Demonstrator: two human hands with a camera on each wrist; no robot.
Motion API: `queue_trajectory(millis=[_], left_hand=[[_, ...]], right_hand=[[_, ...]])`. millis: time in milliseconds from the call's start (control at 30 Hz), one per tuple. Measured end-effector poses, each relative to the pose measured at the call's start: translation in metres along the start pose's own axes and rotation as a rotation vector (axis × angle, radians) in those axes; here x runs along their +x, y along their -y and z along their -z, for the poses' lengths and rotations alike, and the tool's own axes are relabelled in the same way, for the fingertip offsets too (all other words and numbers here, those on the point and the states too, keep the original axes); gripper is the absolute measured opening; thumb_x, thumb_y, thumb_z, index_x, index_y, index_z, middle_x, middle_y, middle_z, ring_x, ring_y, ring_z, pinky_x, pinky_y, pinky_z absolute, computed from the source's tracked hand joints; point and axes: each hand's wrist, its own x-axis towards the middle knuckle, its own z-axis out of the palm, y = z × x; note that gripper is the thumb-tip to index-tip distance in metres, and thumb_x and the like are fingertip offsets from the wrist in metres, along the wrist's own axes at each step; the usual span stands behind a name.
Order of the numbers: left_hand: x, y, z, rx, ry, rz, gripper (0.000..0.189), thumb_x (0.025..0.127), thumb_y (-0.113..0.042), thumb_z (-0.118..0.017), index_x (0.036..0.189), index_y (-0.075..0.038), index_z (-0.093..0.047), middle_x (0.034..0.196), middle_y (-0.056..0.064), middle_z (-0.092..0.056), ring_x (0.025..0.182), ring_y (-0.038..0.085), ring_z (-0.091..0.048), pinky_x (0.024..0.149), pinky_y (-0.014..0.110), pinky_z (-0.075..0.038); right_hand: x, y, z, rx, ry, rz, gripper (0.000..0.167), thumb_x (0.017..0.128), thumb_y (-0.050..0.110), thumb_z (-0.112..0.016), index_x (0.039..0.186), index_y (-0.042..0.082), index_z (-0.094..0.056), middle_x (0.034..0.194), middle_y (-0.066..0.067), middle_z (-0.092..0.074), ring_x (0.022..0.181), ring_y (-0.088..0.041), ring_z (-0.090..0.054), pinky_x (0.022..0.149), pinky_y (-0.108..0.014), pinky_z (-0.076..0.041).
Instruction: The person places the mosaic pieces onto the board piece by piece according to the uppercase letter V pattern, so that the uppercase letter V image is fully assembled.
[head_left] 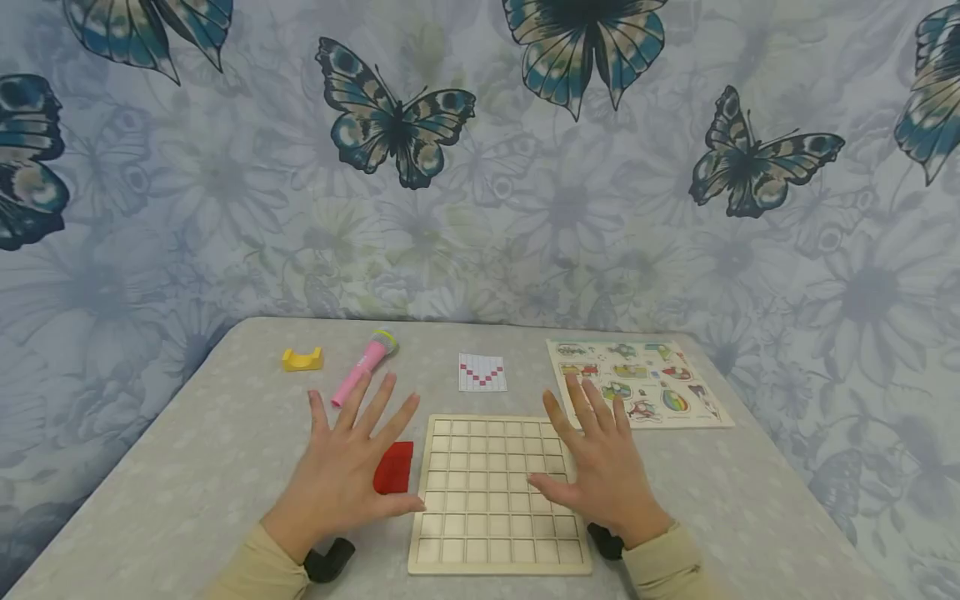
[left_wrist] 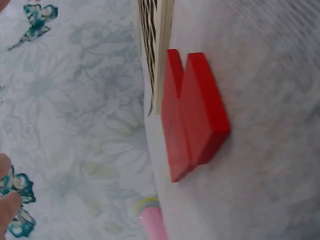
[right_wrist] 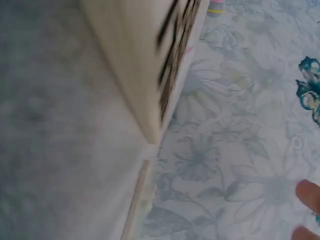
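Observation:
A wooden grid board (head_left: 499, 567) of small square cells lies in the middle of the table in the head view. My left hand (head_left: 341, 475) is spread with straight fingers over its left side, the thumb tip overlapping the board's edge. Partly hidden behind that hand are red blocks (head_left: 395, 468); the left wrist view shows two flat red blocks (left_wrist: 202, 107) lying side by side against the board. Over the board's right edge, my right hand (head_left: 606, 475) is likewise spread, fingers apart and holding nothing.
Beyond the board lies a small card (head_left: 482, 372) with a pink V of squares on a grid. Further left are a pink toy microphone (head_left: 365, 367) and a yellow bracket-shaped piece (head_left: 302, 360). A picture puzzle board (head_left: 682, 417) lies at the back right. A butterfly-patterned backdrop (head_left: 525, 250) stands behind the table.

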Motion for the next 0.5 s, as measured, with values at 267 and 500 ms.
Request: queue_trajectory(millis=[267,500], left_hand=[[-0.002,0.018,-0.018,-0.24,0.04,0.248,0.037,0.091,-0.019,-0.079,0.127,-0.014,-0.07,0.116,0.003,-0.07,0.099,0.021,-0.067,0.082,0.044,-0.057],[-0.008,0.029,-0.033,-0.412,0.201,0.458,0.025,0.091,-0.018,-0.078,0.116,-0.017,-0.075,0.106,-0.003,-0.073,0.086,0.012,-0.064,0.073,0.035,-0.053]], right_hand=[[-0.011,-0.019,-0.016,0.281,0.228,-0.254,0.054,0.099,0.04,-0.069,0.143,0.01,-0.061,0.141,-0.011,-0.064,0.107,-0.034,-0.071,0.09,-0.052,-0.055],[-0.019,-0.032,-0.025,0.366,0.435,-0.415,0.039,0.098,0.032,-0.071,0.132,0.014,-0.071,0.142,0.0,-0.064,0.128,-0.031,-0.063,0.1,-0.051,-0.052]])
